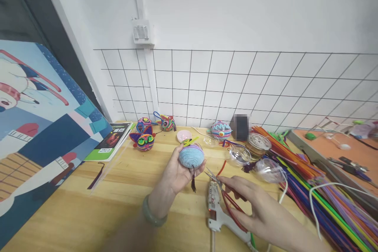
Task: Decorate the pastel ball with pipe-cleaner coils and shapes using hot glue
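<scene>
My left hand [180,173] is closed around a ball wrapped in light blue and purple fuzzy cord [191,156], with a yellow-green piece at its top. A dark tassel [193,183] dangles from the ball's near side. Scissors with red handles [226,197] are in my right hand [254,204], their blades slightly apart and pointing toward the ball without touching it. Beside the blades shows a short red pipe cleaner [221,167]. Under the scissors lies a white hot glue gun [215,206], partly covered by my right hand.
Colourful wrapped fish-like balls [144,141] stand at the back left, near a magazine [110,141]. Clear plastic shells [239,155] and a spool [258,141] sit right of centre. Bundled pipe cleaners [313,201] and white cords fill the right side. A big picture board [44,126] leans at left.
</scene>
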The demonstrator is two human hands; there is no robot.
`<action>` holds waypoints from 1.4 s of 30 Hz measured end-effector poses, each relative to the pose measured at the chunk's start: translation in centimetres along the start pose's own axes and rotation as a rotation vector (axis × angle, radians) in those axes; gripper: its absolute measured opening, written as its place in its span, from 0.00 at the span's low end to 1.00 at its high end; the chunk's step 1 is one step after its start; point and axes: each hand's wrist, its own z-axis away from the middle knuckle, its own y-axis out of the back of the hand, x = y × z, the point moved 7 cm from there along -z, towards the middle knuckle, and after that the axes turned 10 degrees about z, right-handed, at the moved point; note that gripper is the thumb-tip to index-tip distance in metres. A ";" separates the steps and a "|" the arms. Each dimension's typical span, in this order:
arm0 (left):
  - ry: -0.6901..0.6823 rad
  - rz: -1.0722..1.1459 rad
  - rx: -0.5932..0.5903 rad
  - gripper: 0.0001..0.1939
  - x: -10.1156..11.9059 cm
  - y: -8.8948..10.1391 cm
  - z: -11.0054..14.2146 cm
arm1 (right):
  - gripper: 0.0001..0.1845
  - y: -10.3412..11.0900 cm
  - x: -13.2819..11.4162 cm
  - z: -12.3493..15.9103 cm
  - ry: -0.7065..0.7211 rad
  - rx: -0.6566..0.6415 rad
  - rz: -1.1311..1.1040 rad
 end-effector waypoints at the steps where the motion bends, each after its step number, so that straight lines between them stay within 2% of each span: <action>1: -0.002 -0.007 0.000 0.16 0.0 0.0 0.0 | 0.28 0.4 -0.5 -0.3 0.012 0.014 0.059; 4: -0.061 -0.044 0.011 0.12 -0.1 0.0 0.0 | 0.23 1.3 -1.4 -1.4 0.047 0.107 0.209; 8: -0.273 -0.191 0.001 0.11 0.2 -0.3 0.7 | 0.18 1.5 -2.0 -2.0 0.120 0.279 0.324; 10: -0.348 -0.246 -0.031 0.12 0.1 -0.6 1.1 | 0.18 1.5 -2.2 -1.9 0.153 0.358 0.360; 15: -0.400 -0.272 -0.065 0.19 -0.3 -1.0 1.6 | 0.18 1.6 -3.3 -1.0 0.245 0.487 0.422; 22: -0.510 -0.278 -0.126 0.35 -0.1 -2.3 2.7 | 0.18 2.0 -5.0 0.3 0.320 0.553 0.482; 27: -0.572 -0.322 -0.188 0.43 0.0 -2.8 3.5 | 0.15 2.1 -5.7 1.5 0.379 0.609 0.522; 35: -0.575 -0.364 -0.217 0.42 -0.4 -2.6 3.6 | 0.13 2.7 -6.1 2.2 0.385 0.682 0.556; 42: -0.518 -0.301 -0.133 0.44 -2.0 -2.7 3.6 | 0.15 2.4 -6.0 1.3 0.300 0.647 0.518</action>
